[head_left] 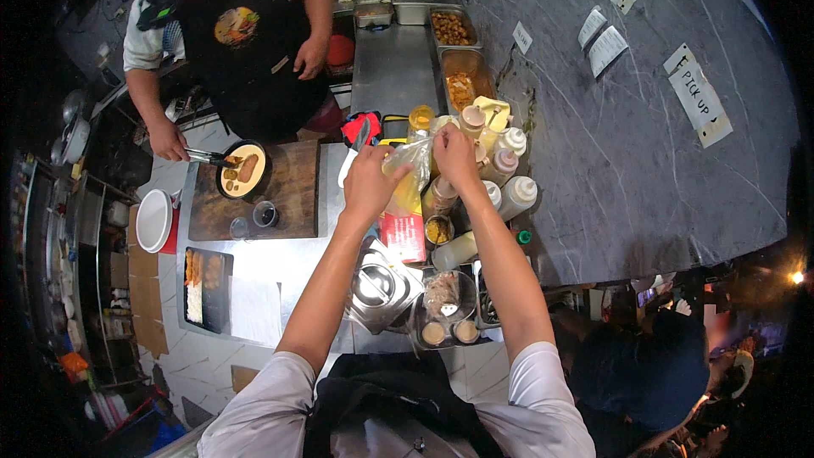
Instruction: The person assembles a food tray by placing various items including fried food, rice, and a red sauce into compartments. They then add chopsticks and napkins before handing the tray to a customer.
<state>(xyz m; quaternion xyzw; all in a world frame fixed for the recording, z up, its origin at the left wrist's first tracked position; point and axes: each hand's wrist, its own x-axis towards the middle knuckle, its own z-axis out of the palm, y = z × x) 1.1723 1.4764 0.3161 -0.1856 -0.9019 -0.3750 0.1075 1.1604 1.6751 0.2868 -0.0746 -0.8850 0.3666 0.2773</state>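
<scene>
Left hand (370, 180) is pinching one side of a clear plastic bag (411, 171), thumb and fingers closed on the film; right hand (455, 155) is pinching the upper right side, fingertips together. Bag is hanging between both hands above the steel counter (339, 267), toward its right edge. Two-sided hold is probably keeping the limp film spread. Yellow is showing through the bag; can't tell whether it's inside or behind.

Squeeze bottles (519, 193) are crowding the counter's right edge, likely for quick reach. Red card (403, 239) is lying just below the bag. Lidded steel pan (377, 284) and two sauce cups (433, 334) are sitting by the near edge, close to the body. Black compartment tray (222, 293) is resting at the near left corner.

Across the counter, a co-worker (267, 85) is holding tongs (206, 156) over a black bowl (266, 182) on the far left part of a wooden cutting board (297, 203), apparently to keep fingers off the food.

Room: marbled grey panel (610, 195) is running along the right, carrying paper slips (607, 51); pale tiled floor (186, 356) is showing at left; shelving (85, 263) is lining the far left.
</scene>
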